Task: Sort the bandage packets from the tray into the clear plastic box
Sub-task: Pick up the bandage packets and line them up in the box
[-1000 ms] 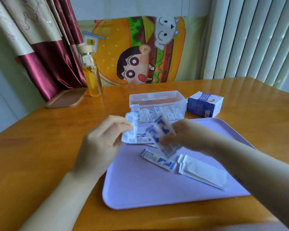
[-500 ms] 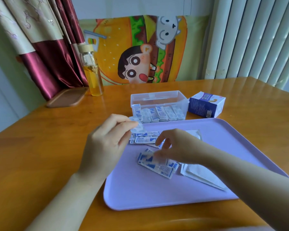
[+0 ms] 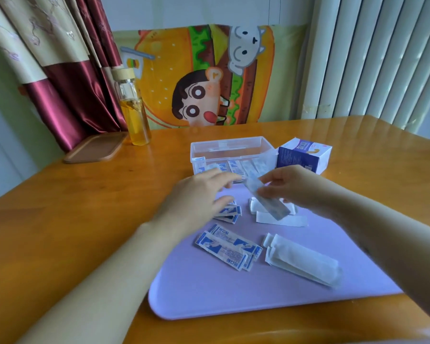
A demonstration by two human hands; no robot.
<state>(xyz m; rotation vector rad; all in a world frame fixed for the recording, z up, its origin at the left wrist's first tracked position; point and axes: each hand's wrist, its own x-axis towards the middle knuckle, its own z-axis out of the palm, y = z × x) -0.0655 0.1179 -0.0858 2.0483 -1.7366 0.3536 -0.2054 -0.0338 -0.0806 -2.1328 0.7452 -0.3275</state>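
Notably blurred packet (image 3: 274,207) pinched in right hand (image 3: 292,187); left hand (image 3: 196,197) smeared.

I have two bare forearms and two bare hands on my feed. The left forearm (image 3: 104,276), at the near left of the flat lilac plastic tray (image 3: 209,301), is uncovered right to the frame edge, and the left hand (image 3: 199,197) is blurred. The right forearm (image 3: 382,234), over the tray's right side, is equally uncovered and carries one small dark mark I cannot identify. The right hand (image 3: 291,184) shows no nail detail I can read.
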